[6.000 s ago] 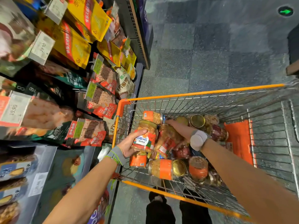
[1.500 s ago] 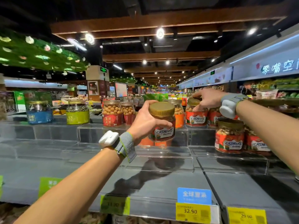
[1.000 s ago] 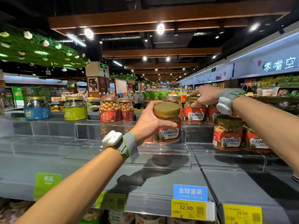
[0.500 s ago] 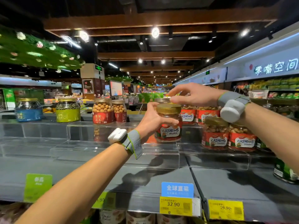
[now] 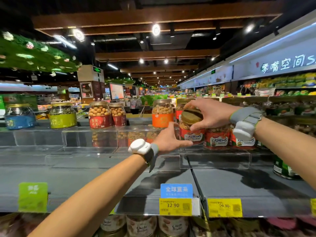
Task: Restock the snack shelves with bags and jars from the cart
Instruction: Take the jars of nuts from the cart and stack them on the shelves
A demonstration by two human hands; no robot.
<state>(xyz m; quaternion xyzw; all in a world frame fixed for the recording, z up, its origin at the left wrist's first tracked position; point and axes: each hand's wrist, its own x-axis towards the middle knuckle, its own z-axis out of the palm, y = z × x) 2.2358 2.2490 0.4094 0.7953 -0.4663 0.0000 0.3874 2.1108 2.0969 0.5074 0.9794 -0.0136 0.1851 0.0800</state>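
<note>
**Both hands on a cashew jar at the clear riser**

At far left a blue-labelled jar (image 5: 20,117), a green-labelled jar (image 5: 62,115) and two red-labelled peanut jars (image 5: 100,115) stand on the top tier of a glossy transparent riser (image 5: 89,139); all are round, clear-walled and capped in gold. The left forearm reaches up from the lower left, a grey strap and a white device at the wrist. The left hand (image 5: 168,140) cups the low near side of the cashew jar (image 5: 193,136), fingers curled round it and thumb lying under the label. The jar is clear plastic, packed with pale nuts, with a red and white "CASHEWS" label and a ribbed gold lid (image 5: 191,115); it sits upright at the riser's lower step, just beside a matching cashew jar (image 5: 216,140); whether its base rests on the step cannot be told. The right hand (image 5: 212,113) arches over from the right, its fingers and thumb clasping the lid's rim.
</note>
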